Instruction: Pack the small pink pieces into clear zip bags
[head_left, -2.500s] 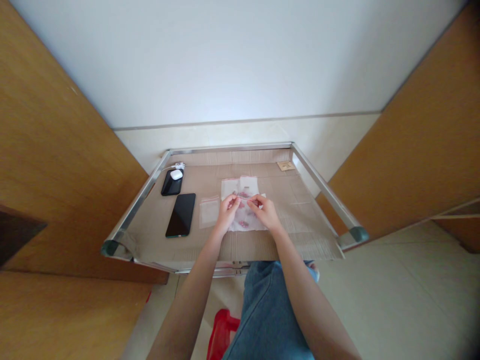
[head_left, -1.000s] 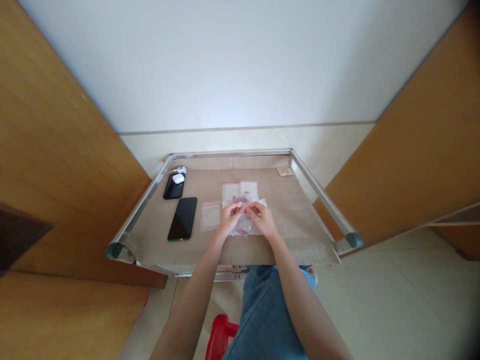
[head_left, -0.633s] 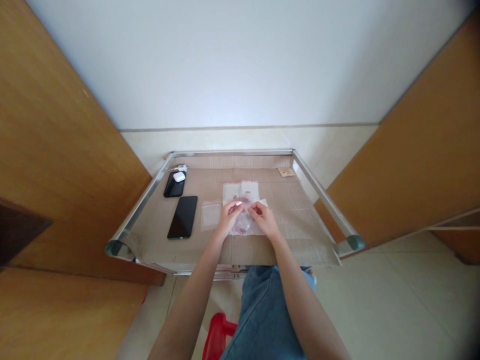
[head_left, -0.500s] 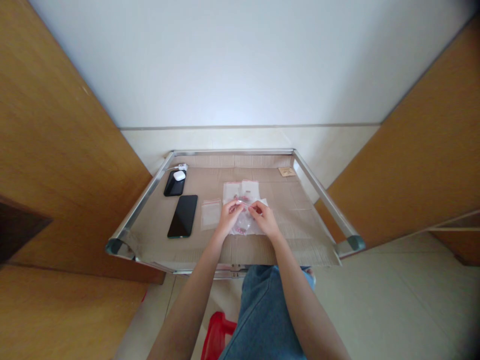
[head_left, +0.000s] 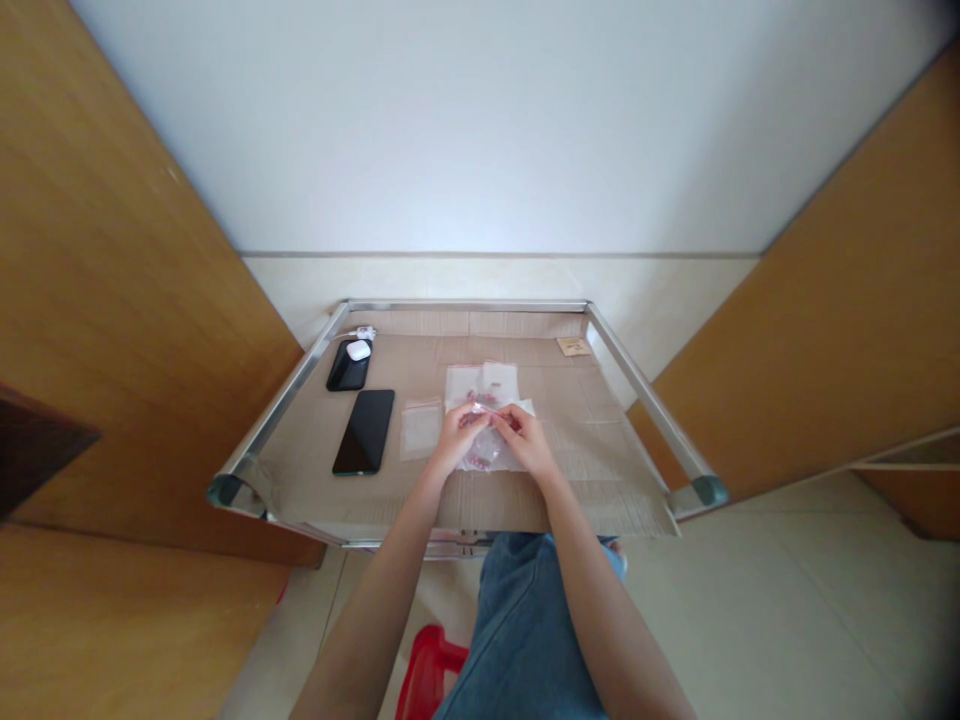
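The left hand [head_left: 456, 437] and the right hand [head_left: 529, 441] are together above the middle of a flat brown cardboard sheet [head_left: 604, 455], which lies on a desk with a shiny steel frame [head_left: 465, 304]. Both grips are closed in a pinch, and they hold something small and thin, but I cannot tell what it is. Under the hands is a pile of clear plastic bags [head_left: 480, 382] with small pink pieces [head_left: 480, 461] inside. At 9 o'clock from the hands lies one flat clear plastic bag [head_left: 421, 430], and I see nothing inside it. If one grip loosens, the small thing could fall between the bags. If a bag is open, a careless pull could spill the pink pieces, but I cannot tell if the bags are sealed. A black smartphone [head_left: 364, 432] lies further at 9 o'clock
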